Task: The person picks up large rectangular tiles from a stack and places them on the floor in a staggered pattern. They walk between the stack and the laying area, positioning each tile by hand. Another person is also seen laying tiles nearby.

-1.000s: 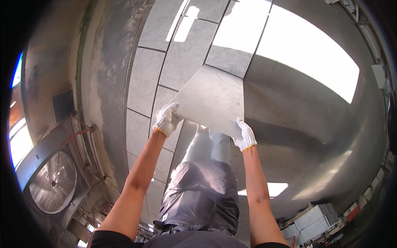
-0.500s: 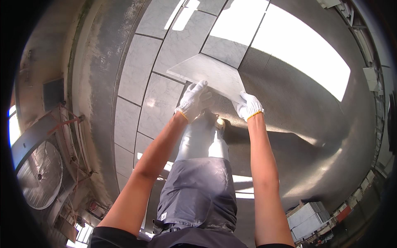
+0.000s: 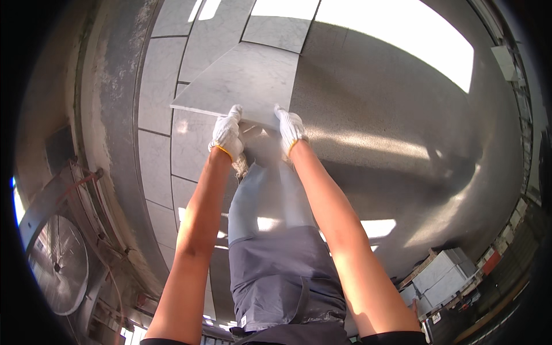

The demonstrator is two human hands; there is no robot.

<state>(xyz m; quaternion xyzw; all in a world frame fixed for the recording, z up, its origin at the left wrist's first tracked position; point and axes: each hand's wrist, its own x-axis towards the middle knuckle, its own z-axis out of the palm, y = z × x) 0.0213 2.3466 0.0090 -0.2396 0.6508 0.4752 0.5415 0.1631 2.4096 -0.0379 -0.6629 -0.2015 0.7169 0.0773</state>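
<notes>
A grey-white marble tile (image 3: 244, 77) is held in front of me in both white-gloved hands, its near edge toward me and apparently raised. My left hand (image 3: 227, 135) grips that edge near its left part, thumb on top. At the right corner, my right hand (image 3: 291, 130) grips the same edge, its fingers partly hidden beneath. The far edge meets or lies very near a laid tile (image 3: 277, 33); I cannot tell whether they touch. On the left, the tile overlaps part of the laid row in view.
Rows of marble tiles (image 3: 156, 158) with dark gaps cover the left side. Speckled grey surface (image 3: 356, 95) stretches right, with bright sunlight across it. A large round fan (image 3: 57, 264) stands at far left. Stacked pale slabs (image 3: 440, 276) sit at lower right.
The tile has moved left and away from me, and more of its top face shows. Both hands moved with it, keeping hold. My view has shifted too.
</notes>
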